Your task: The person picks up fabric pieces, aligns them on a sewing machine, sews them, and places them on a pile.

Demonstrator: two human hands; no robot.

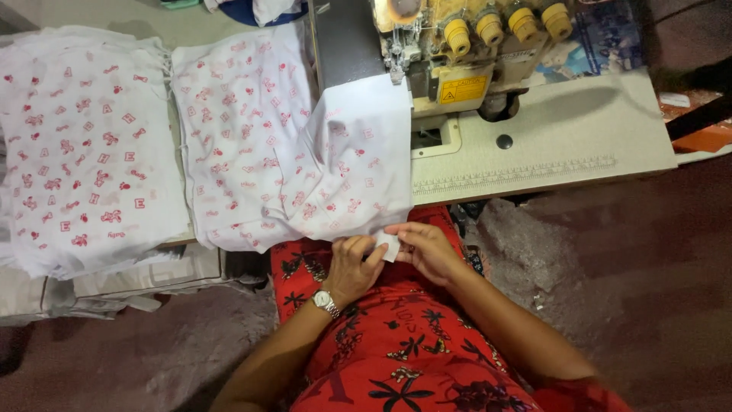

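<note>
together, both hands' fingers [375,252] pinched on small white label [389,246]

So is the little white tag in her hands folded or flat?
Cannot tell: the small white tag is pinched between left hand and right hand fingers.

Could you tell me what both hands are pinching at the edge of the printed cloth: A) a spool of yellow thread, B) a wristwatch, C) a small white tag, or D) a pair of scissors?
C: the left hand and right hand meet on a small white tag at the hem of the printed cloth.
</note>
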